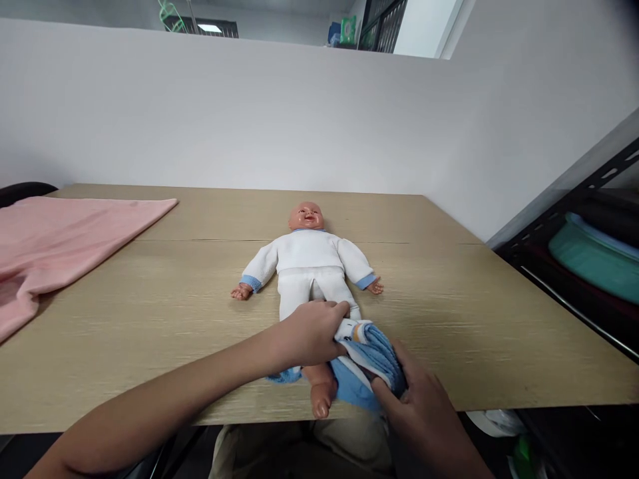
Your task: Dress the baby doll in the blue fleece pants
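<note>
A baby doll [306, 218] lies on its back on the table, head away from me, in a white outfit [308, 251] with blue cuffs. One bare foot [322, 391] points toward me near the front edge. Over the doll's other leg is a bunched blue and white cloth garment [375, 349] with a small print on its white part. My left hand [318, 332] is closed on the garment's upper left edge. On its lower right side, my right hand [417, 399] grips the folds between thumb and fingers. The doll's other foot is hidden by the cloth.
A pink cloth [64, 243] covers the left side of the wood-topped table [200, 279]. A white partition [249, 113] stands behind it. To the right, a black rack [559, 279] holds a teal item [594, 259]. My lap is below the front edge.
</note>
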{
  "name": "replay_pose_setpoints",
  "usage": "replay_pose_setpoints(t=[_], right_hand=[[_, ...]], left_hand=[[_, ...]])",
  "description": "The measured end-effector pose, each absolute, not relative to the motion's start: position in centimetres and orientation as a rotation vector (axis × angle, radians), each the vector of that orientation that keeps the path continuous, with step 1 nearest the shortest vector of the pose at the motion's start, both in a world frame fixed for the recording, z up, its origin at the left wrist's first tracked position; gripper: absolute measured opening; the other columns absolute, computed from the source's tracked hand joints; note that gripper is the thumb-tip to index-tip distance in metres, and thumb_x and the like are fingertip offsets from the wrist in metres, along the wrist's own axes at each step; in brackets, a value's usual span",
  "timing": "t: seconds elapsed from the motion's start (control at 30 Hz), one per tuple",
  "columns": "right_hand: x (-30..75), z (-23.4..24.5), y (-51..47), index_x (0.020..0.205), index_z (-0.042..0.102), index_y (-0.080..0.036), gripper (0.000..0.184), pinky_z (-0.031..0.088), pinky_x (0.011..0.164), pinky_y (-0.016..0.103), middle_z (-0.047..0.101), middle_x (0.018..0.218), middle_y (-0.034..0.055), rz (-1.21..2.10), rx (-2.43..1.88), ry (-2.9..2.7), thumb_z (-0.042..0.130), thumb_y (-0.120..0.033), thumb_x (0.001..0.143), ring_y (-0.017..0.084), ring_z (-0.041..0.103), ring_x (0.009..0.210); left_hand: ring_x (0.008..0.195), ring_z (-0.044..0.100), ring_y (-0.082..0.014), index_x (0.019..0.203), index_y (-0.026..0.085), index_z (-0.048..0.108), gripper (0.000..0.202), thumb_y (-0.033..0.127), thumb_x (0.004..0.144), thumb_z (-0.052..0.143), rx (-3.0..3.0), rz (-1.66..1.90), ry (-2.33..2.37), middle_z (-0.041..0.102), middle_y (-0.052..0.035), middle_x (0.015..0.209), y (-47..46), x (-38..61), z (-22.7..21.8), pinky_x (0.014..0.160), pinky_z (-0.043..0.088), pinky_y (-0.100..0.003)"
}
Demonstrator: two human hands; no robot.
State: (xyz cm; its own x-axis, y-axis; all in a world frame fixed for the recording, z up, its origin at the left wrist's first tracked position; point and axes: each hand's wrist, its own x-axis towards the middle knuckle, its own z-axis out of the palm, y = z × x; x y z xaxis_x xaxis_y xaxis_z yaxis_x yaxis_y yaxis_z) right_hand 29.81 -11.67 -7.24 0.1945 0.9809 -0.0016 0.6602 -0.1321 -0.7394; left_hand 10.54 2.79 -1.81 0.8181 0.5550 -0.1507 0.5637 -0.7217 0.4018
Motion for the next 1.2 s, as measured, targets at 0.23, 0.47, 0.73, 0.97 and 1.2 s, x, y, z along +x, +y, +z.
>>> replay_pose_setpoints(t=[0.23, 0.47, 0.73, 0.97, 1.2], right_hand=[[29.6, -8.8, -12.3, 0.112, 0.074, -0.025, 0.032, 0.056, 0.103, 0.057, 0.071, 0.127, 0.0122, 0.151, -1.831, -1.517, 0.062, -0.032, 0.083, 0.038, 0.066, 0.118], [28.5, -10.7, -12.8, 0.132, 0.068, -0.023, 0.043, 0.061, 0.104, 0.043, 0.078, 0.128, 0.0115, 0.684, -1.687, -1.158, 0.059, -0.038, 0.092, 0.031, 0.075, 0.119], [27.4, -11.8, -12.0, 0.134, 0.064, -0.028, 0.046, 0.066, 0.097, 0.04, 0.081, 0.118, 0.0076, 0.93, -1.445, -0.976, 0.073, -0.031, 0.089, 0.028, 0.079, 0.107], [27.8, -11.5, -11.4, 0.128, 0.061, -0.029, 0.045, 0.065, 0.087, 0.035, 0.074, 0.115, 0.0074, 0.76, -1.349, -1.108, 0.083, -0.037, 0.09, 0.026, 0.076, 0.099], [32.1, -10.5, -9.8, 0.123, 0.068, -0.028, 0.041, 0.061, 0.093, 0.034, 0.079, 0.115, 0.0072, 0.848, -1.335, -1.172, 0.083, -0.052, 0.093, 0.027, 0.076, 0.108]], left_hand=[[0.104, 0.078, -0.04, 0.133, 0.014, 0.056, 0.052, 0.036, 0.09, 0.076, 2.562, -0.098, 0.875, 0.08, -0.0177, 0.114, 2.3, 10.7, -2.1, 0.078, 0.055, -0.042], [0.107, 0.074, -0.0315, 0.127, 0.019, 0.055, 0.053, 0.022, 0.081, 0.082, 2.266, 0.14, 0.736, 0.075, -0.011, 0.118, 3.0, 10.4, -3.0, 0.089, 0.054, -0.038], [0.117, 0.068, -0.0288, 0.123, 0.021, 0.058, 0.049, 0.019, 0.076, 0.074, 1.868, 0.311, 0.584, 0.071, -0.0078, 0.124, 4.3, 9.9, -3.3, 0.099, 0.054, -0.04], [0.093, 0.062, -0.0202, 0.122, 0.019, 0.057, 0.05, 0.026, 0.079, 0.079, 1.761, 0.32, 0.493, 0.067, -0.0036, 0.108, 4.9, 9.9, -3.6, 0.083, 0.05, -0.033], [0.083, 0.06, -0.0172, 0.102, 0.018, 0.07, 0.024, 0.03, 0.085, 0.083, 1.984, 0.198, 0.314, 0.066, 0.002, 0.089, 6.6, 9.3, -2.2, 0.075, 0.046, -0.027]])
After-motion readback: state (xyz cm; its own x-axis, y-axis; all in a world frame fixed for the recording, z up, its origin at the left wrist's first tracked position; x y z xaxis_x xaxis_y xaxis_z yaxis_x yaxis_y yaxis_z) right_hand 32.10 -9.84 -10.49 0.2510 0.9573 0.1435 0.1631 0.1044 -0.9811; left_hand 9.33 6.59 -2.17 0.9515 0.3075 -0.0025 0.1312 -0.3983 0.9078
